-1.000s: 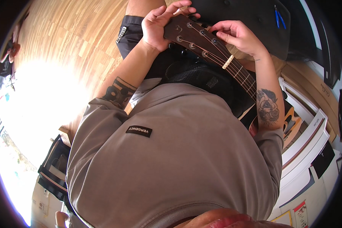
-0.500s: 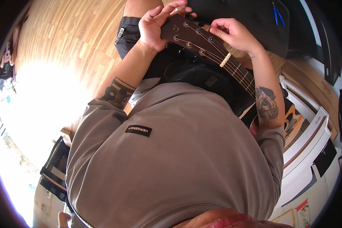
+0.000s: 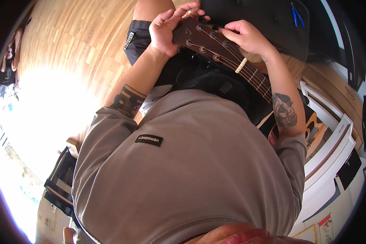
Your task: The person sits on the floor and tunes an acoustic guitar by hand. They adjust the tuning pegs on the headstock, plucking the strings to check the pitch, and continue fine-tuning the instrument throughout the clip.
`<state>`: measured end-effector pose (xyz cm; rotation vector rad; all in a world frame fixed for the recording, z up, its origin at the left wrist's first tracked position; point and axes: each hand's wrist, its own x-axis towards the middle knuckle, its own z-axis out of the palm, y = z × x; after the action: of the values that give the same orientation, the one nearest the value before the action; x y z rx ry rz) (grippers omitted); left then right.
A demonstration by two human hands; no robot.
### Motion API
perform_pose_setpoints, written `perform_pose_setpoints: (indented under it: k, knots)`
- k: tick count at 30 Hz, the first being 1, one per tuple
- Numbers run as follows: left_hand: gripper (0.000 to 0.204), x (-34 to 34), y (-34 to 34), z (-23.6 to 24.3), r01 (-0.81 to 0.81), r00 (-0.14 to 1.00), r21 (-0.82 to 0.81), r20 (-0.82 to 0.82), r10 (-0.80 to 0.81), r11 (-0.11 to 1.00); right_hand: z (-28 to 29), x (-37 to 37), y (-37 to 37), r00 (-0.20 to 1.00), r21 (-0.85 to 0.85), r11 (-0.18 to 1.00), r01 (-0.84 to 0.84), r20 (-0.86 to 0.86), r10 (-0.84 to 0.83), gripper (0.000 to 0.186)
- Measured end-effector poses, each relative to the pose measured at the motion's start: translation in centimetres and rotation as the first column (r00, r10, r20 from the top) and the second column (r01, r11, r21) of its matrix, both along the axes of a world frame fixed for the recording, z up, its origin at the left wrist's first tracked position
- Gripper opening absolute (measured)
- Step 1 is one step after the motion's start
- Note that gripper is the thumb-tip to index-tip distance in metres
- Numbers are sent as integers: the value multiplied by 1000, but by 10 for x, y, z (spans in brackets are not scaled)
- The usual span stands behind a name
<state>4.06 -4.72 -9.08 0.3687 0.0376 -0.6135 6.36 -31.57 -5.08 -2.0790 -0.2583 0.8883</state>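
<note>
In the head view, the dark brown wooden guitar headstock (image 3: 201,38) with its round metal tuning posts lies across the person's lap, angled up and away, so both hands can reach its two edges. The left hand (image 3: 166,30) curls closed around the headstock's far end, steadying it. The right hand (image 3: 242,36) has its fingers bent and pinched at the right edge, apparently on a tuning peg hidden beneath them.

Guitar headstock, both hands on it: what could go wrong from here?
1. The left hand wraps the end of the guitar headstock while the right hand works at the tuning pegs; an overtightened string could snap toward the fingers.
2. The guitar neck rests across the lap, so it could slide off.
</note>
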Motion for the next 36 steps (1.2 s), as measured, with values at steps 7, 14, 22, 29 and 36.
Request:
perform_pose_setpoints:
  k: [7,14,22,29,36]
  knots:
    - [67,0,-3,13,-5,1000,24,-11,6,1000,19,-6,-10,999,228,974,-22,-35,30,23]
    - [69,0,-2,7,-10,1000,54,30,8,998,28,-5,-4,996,185,980,-79,61,69,16]
    - [67,-1,-6,15,-24,1000,68,0,24,997,41,-11,-3,991,292,948,125,-75,-107,12]
    - [70,1,-4,10,-7,999,50,39,5,999,42,-7,-2,999,136,991,-13,-29,17,18]
    - [66,-4,-5,16,-20,1000,46,-9,21,999,40,-9,-3,996,197,978,-72,67,59,14]
